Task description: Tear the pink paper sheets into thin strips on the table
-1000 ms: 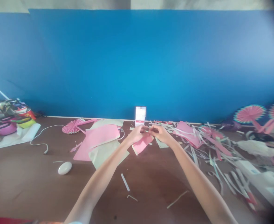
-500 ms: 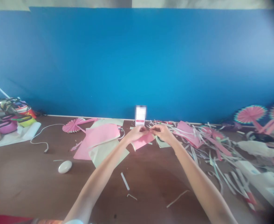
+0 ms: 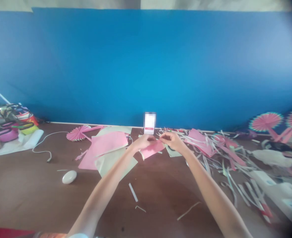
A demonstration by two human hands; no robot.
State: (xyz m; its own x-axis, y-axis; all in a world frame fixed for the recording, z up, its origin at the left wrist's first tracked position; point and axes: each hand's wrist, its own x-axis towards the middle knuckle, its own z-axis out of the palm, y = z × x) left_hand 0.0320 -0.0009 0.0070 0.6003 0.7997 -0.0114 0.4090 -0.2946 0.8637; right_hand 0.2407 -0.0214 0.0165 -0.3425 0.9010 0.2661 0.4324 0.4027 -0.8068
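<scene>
A small piece of pink paper (image 3: 152, 150) is stretched between my two hands above the middle of the table. My left hand (image 3: 146, 141) is closed on its left and upper side, with the fingertips partly hidden behind the hand. My right hand (image 3: 171, 138) pinches the upper right corner between thumb and fingers. Just behind the hands a phone (image 3: 149, 124) with a lit, blurred screen stands upright against the blue wall. Left of my left hand lie larger pink sheets (image 3: 108, 143) over pale green sheets (image 3: 121, 163).
A pink folded paper fan (image 3: 77, 134) lies at the back left, near a white cable (image 3: 46, 151) and a white computer mouse (image 3: 69, 177). Paper strips (image 3: 231, 180) are heaped on the right, with more pink fans (image 3: 266, 121) behind. A pink pouch (image 3: 6, 135) sits far left.
My left hand has shifted very slightly along the pink paper. My right hand keeps its pinch on the corner, and everything else stays in place.
</scene>
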